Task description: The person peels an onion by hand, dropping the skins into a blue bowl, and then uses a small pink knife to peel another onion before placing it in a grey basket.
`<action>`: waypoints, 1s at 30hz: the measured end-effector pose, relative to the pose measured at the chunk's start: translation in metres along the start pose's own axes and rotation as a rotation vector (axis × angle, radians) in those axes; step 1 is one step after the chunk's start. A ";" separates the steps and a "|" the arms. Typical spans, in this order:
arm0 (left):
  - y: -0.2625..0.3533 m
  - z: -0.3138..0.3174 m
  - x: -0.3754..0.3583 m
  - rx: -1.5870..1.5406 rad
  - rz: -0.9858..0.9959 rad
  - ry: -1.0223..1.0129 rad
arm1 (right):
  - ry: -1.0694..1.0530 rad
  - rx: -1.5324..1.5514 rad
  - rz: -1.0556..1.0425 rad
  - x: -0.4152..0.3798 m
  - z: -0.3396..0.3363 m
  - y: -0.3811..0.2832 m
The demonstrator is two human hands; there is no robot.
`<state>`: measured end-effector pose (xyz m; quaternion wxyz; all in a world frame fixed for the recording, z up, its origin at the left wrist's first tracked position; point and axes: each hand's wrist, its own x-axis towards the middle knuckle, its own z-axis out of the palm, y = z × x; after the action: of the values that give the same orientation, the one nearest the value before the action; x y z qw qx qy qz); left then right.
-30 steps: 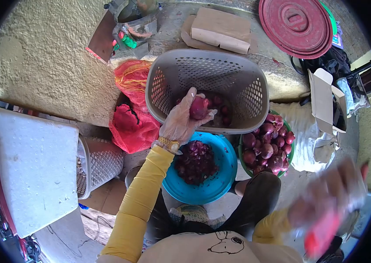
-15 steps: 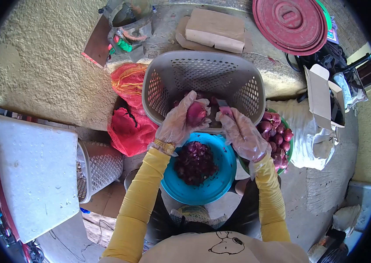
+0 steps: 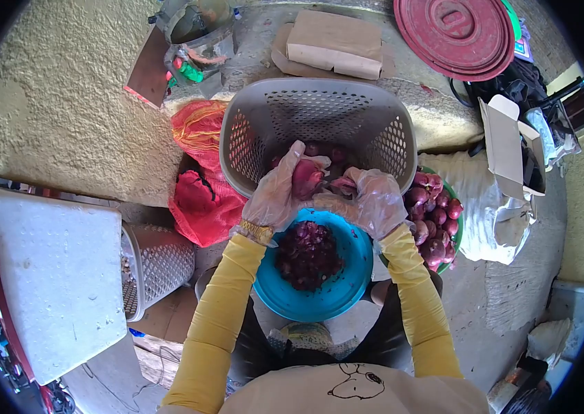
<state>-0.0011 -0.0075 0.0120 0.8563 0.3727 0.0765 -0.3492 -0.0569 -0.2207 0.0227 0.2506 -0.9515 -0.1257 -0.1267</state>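
My left hand (image 3: 274, 196), in a clear plastic glove, is closed around a red onion (image 3: 307, 181) above the near rim of a grey perforated basket (image 3: 236, 176). Close beside the onion, my gloved right hand (image 3: 372, 203) has its fingers curled in. The small knife whose blade showed in it earlier is now mostly hidden by the fingers. Purplish skin shows at its fingertips. Red onions (image 3: 337, 153) lie in the bottom of the basket. Below both hands, a blue basin (image 3: 357, 259) holds a heap of dark onion skins and scraps (image 3: 308, 257).
On the right, a green-rimmed basin (image 3: 459, 238) full of red onions stands by a white sack (image 3: 488, 228). A red mesh bag (image 3: 202, 203) lies left of the basket. Farther left are a white foam box (image 3: 61, 276) and another perforated basket (image 3: 167, 259). Behind sits a cardboard box (image 3: 337, 41).
My right hand has turned inward and come nearer the onion, so the knife blade no longer shows clearly. My left hand keeps its hold with little movement.
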 end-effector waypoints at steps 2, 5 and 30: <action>-0.002 0.001 0.002 0.003 -0.009 0.028 | -0.038 -0.019 0.014 -0.001 0.000 0.002; -0.003 -0.003 0.004 0.043 0.002 0.053 | -0.056 -0.045 0.008 -0.001 0.003 0.004; -0.008 -0.003 0.004 0.063 -0.023 0.054 | -0.003 -0.103 -0.043 -0.004 0.007 0.007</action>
<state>-0.0027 -0.0108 0.0036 0.8377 0.4081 0.0929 -0.3510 -0.0575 -0.2237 0.0121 0.1983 -0.9604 -0.1398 -0.1370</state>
